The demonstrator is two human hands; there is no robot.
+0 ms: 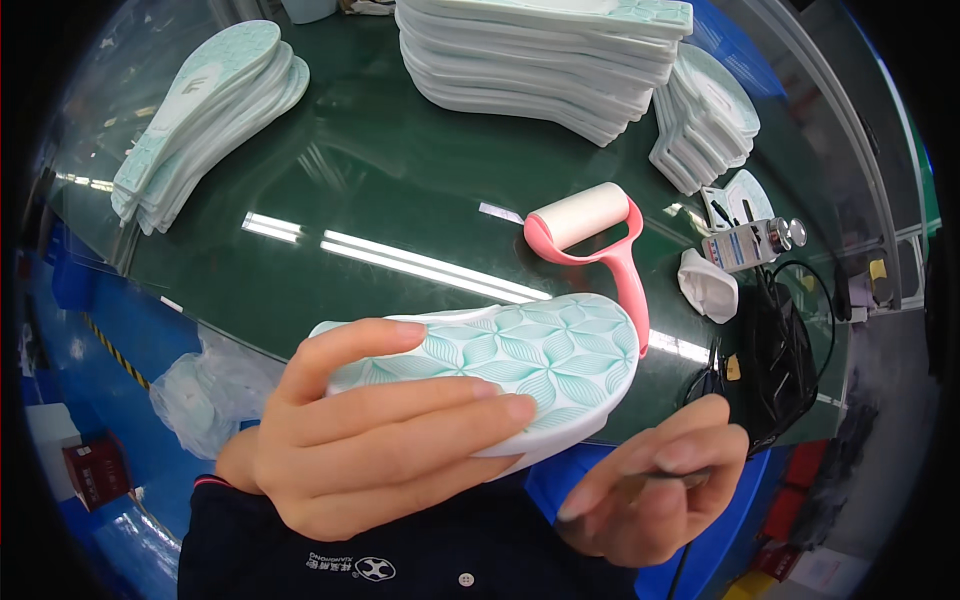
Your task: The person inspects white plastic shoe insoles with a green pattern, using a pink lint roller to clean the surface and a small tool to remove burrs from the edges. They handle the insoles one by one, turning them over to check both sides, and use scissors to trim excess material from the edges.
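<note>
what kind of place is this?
Likely a shoe factory workstation: stacks of white soles on a green table, a pink lint roller, and the left hand holding one sole.

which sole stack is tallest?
The middle stack at the table's far edge, directly beyond the pink lint roller. It has clearly more layers than the fanned stack at far left or the leaning stack at right.

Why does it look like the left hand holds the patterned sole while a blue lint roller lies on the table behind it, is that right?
Not quite: the roller is pink, not blue, as the head view shows. The left hand does hold the sole, with the roller on the table behind it.
</note>
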